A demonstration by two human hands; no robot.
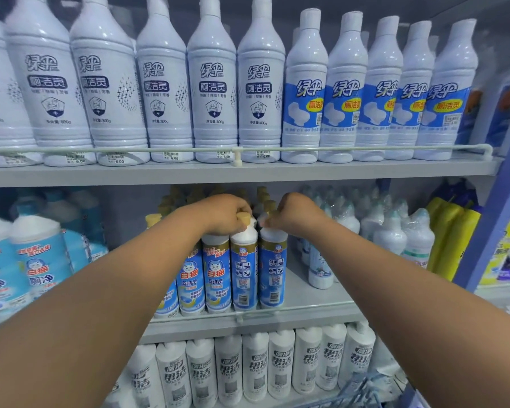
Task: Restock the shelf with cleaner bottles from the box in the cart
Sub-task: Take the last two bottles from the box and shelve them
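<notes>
On the middle shelf (315, 307), the left hand (223, 213) curls its fingers round one cleaner bottle's tan cap (243, 217); the right hand (296, 212) pinches the neighbouring bottle (273, 269) just right of it.

Right hand (296, 213) hides bottle cap (270, 220); left-edge bottles (0, 260) blurred

White toilet-cleaner bottles (212, 92) line the top shelf; yellow bottles (449, 240) — perhaps bleach — stand far right.
</notes>
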